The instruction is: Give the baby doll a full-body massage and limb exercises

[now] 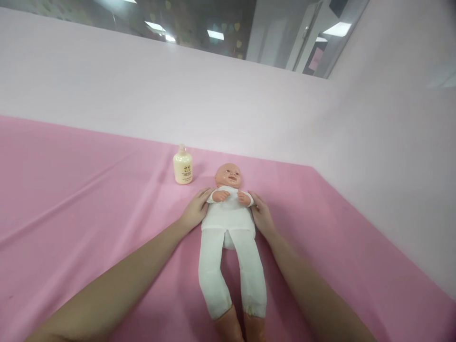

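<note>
Nearest the camera, the left forearm (117, 270) and right forearm (313, 280) enter from the lower edge and reach forward along either side of a doll (230, 216). The doll lies on its back on a pink-covered counter (89, 199), head towards the wall (142, 90), legs towards the camera, feet cut off by the lower edge of the view. It wears white clothing; both its small fists rest on its chest. The left hand (195, 209) and right hand (262, 213) lie against opposite sides of its upper body, at the sleeves. Grip: the doll sits between the two hands; the inner sides of the fingers are hidden, so whether they close on it, and how firmly, cannot be told. A pale yellow bottle (183, 169) stands upright near the doll's head, beyond the left hand and apart from it. Risks, in the inspector's judgement: a wide outward sweep of the left hand could knock the bottle over; raising the doll by its sides alone could let the head drop back, since neither hand supports it; uneven pressure could roll the body sideways; and dragging the creased covering could unsettle the bottle.
</note>
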Tool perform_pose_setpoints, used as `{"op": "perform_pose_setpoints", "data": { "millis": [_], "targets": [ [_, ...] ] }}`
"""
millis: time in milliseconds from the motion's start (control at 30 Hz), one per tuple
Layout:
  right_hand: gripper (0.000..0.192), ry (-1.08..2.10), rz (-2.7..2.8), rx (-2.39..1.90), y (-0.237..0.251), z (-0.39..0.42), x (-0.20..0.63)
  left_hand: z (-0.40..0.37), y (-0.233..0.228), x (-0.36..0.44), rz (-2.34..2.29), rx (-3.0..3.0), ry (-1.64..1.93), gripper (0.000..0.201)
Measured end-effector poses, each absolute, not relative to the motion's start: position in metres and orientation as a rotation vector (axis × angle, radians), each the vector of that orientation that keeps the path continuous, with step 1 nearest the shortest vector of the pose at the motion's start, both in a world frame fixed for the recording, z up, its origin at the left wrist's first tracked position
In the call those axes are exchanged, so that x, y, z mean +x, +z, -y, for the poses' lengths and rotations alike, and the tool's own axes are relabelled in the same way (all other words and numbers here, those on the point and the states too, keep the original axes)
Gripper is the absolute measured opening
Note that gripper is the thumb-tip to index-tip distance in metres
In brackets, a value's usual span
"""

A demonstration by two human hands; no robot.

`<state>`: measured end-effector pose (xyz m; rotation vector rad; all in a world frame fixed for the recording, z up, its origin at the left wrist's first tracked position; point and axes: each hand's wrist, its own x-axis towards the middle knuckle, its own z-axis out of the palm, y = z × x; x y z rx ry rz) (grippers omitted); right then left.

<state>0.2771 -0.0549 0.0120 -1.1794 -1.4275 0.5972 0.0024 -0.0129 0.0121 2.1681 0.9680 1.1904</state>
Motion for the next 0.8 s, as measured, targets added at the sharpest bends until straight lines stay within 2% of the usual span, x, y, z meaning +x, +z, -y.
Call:
{"op": "perform_pose_setpoints", "data": {
  "millis": [333,533,800],
  "targets": [
    [0.045,0.671,1.379,-1.178,0.015,0.056,0.274,0.011,0.009,0.004,-1.002,2.037,1.262,0.045],
    [0.039,0.791,1.116,-1.156,0.01,0.051,0.281,0.002,-0.001,0.003,-1.089,1.536,1.408,0.037],
    [0.051,1.015,0.753,-1.007,-0.007,0.04,0.289,-0.013,-0.004,-0.001,-0.867,0.817,1.474,0.039]
  ]
}}
